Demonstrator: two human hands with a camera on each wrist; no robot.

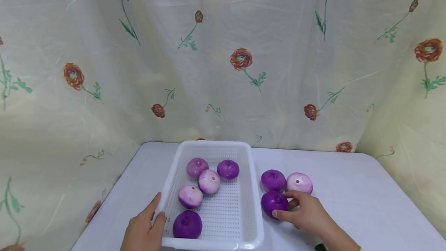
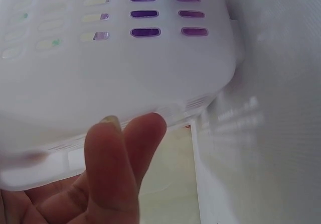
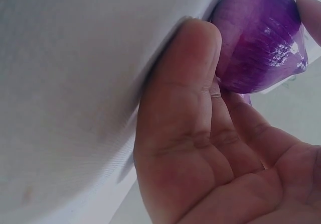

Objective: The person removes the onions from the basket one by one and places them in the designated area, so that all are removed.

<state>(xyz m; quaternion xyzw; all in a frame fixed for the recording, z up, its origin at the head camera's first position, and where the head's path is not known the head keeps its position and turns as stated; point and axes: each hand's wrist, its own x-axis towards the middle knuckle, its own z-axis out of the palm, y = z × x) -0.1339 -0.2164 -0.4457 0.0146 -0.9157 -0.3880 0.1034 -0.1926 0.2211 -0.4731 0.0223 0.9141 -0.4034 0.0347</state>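
Note:
My right hand [image 1: 306, 214] grips a dark purple onion [image 1: 271, 202] on the table, thumb on its near side and fingers at its far side. The right wrist view shows this shiny onion [image 3: 261, 38] between thumb and fingers. Just behind it sit another purple onion [image 1: 273, 179] and a paler onion [image 1: 300, 182]. To the left stands a white plastic basket [image 1: 257, 212] with a perforated floor, holding several purple and pale onions. My left hand [image 1: 144, 226] holds the basket's left rim near the front corner; in the left wrist view its fingertips [image 2: 150, 126] meet the rim.
A white-covered table [image 1: 352, 200] carries everything. Floral curtain cloth [image 1: 278, 100] hangs behind it and along both sides. A small dark green object [image 1: 319, 247] shows at the bottom edge, beside the right forearm.

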